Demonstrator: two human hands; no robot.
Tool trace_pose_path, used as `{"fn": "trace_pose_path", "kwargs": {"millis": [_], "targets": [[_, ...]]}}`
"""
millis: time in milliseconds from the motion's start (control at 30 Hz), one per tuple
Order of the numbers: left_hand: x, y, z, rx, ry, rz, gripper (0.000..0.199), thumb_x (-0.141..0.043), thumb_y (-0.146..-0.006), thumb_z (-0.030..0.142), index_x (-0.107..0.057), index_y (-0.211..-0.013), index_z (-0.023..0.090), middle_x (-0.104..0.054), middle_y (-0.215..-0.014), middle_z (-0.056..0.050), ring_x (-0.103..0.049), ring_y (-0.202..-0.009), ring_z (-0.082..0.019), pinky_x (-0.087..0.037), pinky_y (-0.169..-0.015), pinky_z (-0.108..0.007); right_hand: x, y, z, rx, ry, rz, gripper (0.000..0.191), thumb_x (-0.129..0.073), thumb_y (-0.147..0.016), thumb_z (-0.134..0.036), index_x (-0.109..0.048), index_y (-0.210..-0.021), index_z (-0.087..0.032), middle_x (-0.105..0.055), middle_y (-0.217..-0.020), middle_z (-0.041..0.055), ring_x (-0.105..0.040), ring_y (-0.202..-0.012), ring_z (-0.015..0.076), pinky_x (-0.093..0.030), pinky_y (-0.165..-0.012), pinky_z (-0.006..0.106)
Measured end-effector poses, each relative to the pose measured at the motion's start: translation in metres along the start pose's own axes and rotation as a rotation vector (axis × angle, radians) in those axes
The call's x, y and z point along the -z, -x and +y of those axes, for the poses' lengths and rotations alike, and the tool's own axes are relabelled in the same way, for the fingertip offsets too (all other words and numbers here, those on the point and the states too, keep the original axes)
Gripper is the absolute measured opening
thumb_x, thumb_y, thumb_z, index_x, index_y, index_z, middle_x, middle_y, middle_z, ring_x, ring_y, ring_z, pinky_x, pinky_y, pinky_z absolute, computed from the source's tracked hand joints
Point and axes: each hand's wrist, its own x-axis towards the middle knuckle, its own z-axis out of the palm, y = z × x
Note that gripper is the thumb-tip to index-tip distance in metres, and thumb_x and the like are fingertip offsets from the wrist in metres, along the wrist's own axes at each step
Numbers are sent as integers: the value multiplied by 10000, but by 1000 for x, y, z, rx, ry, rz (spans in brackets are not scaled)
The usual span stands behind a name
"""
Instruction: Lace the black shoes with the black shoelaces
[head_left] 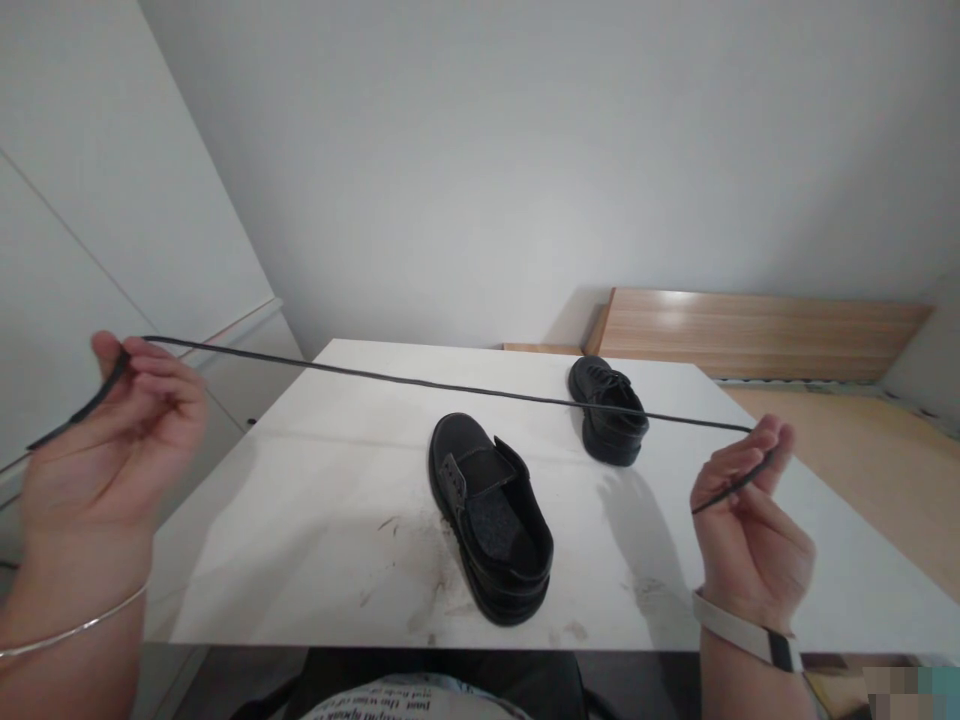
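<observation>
A black shoelace (420, 382) is stretched nearly straight in the air above the table. My left hand (124, 430) pinches it near one end, and a short tail hangs down past the fingers. Near the other end, my right hand (750, 520) has it between thumb and fingers, its tip lying across the palm. Below the lace, a black shoe (491, 520) without lacing rests on the tabletop, its eyelet flaps spread and its tongue showing. Farther back to the right sits a second black shoe (609, 415), which has a lace in it; the stretched lace crosses in front of it.
The white table (285, 520) carries dark smudges of dirt around the nearer shoe. White cabinet doors (67, 250) stand at the left. A wooden headboard (750, 335) and a pale wooden surface (847, 440) lie beyond the table at the right.
</observation>
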Motion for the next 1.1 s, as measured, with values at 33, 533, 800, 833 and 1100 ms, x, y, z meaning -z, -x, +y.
{"fn": "trace_pose_path", "kwargs": {"millis": [33,533,800,833,1100], "targets": [[-1,-2,-1,22,126,14,465,-160,-1084,157,-616,-998,179,-659,-893,11,-629,-819,-9,-558,-703,-51,0,-1,-2,5,-51,11,687,-389,-719,155,-609,-1256,-213,-707,-1197,-13,-706,-983,51,-631,-765,129],[-5,-40,-43,-186,-161,200,426,-324,-1077,336,-657,-1021,77,-670,-761,-56,-670,-787,-107,-577,-793,-207,-3,-45,20,423,394,37,259,-534,-985,-243,-725,-881,-102,-607,-800,28,-573,-657,50,-534,-639,163],[-40,-26,-98,-375,-727,-184,390,-473,-1034,356,-705,-984,47,-683,-849,-75,-565,-759,-119,-501,-798,-258,-41,-47,98,109,725,-478,335,-698,-837,-298,-681,-1166,-234,-629,-990,13,-483,-644,53,-454,-610,206],[-40,-22,-105,-395,-831,-241,405,-493,-1022,394,-721,-968,63,-685,-918,-82,-567,-809,-128,-491,-830,-263,-38,-47,106,61,767,-498,347,-681,-860,-339,-663,-1194,-245,-591,-931,-3,-414,-591,47,-397,-542,196],[-39,17,-135,-59,-845,-533,351,-496,-1002,424,-582,-1233,174,-569,-723,18,-516,-601,-107,-420,-590,-230,1,-30,141,-354,965,-586,445,-481,-936,-602,-637,-1035,-197,-312,-728,-37,-212,-534,78,-141,-460,232]]}}
